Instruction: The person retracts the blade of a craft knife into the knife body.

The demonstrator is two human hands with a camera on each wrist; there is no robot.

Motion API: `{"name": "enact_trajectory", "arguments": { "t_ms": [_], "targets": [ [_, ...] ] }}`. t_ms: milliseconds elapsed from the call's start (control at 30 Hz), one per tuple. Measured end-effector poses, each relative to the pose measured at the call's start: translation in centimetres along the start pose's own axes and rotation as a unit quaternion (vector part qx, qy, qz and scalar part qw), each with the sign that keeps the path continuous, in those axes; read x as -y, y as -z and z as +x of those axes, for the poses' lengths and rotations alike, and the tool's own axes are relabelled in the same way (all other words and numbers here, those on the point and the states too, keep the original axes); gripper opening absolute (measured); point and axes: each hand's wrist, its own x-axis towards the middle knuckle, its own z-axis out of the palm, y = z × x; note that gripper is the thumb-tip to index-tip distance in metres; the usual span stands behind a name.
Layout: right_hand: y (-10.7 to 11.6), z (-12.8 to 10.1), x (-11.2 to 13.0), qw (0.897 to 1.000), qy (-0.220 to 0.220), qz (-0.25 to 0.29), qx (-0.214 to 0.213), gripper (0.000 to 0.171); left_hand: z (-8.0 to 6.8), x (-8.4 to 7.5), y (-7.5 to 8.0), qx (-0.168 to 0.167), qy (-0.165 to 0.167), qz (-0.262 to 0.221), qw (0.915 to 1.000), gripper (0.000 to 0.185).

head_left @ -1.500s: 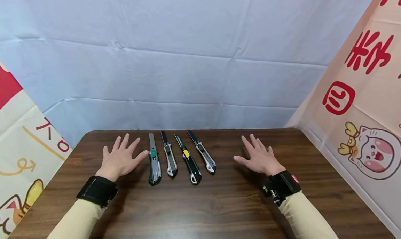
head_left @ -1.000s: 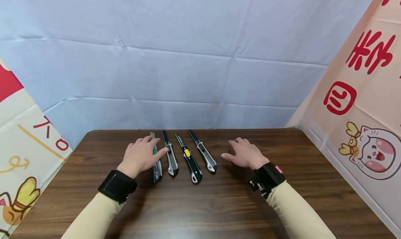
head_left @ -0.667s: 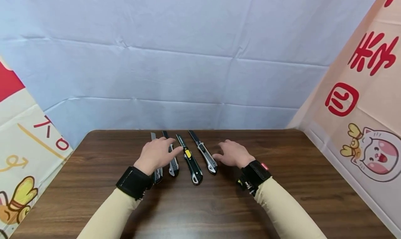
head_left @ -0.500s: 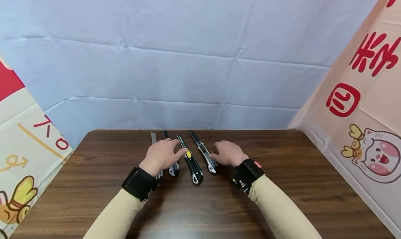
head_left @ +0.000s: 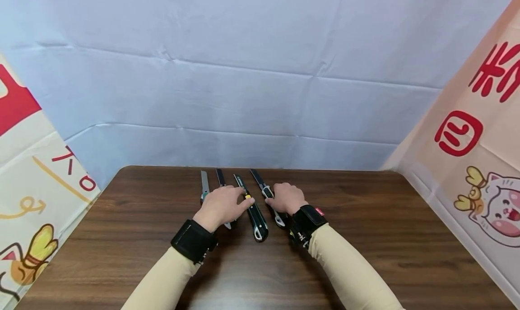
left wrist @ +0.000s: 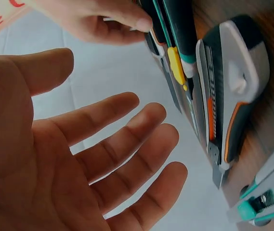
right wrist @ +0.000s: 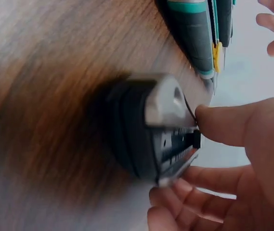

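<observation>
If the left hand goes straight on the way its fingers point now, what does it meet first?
Probably the yellow-slider knife: the left hand hovers open over the two leftmost knives, fingers aimed right toward it. Height above the table is unclear, so it might pass over.

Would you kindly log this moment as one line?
left hand: open over knives | right hand: pinching rightmost utility knife | table
</observation>
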Motion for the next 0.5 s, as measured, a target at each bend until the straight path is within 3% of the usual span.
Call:
{"name": "enact_trajectory", "arguments": {
  "t_ms": [167, 500],
  "targets": [
    [-0.4, 0.4, 0.2, 1.0, -0.009, 0.004, 0.0, 0.042, 0.1, -0.4, -0.4, 0.004, -0.001, 0.0, 1.0, 0.047],
    [-0.2, 0.3, 0.0, 1.0, 0.004, 0.01, -0.005, 0.028, 0.2, -1.1, -0.2, 0.014, 0.006, -0.014, 0.9998, 0.047]
  ]
}}
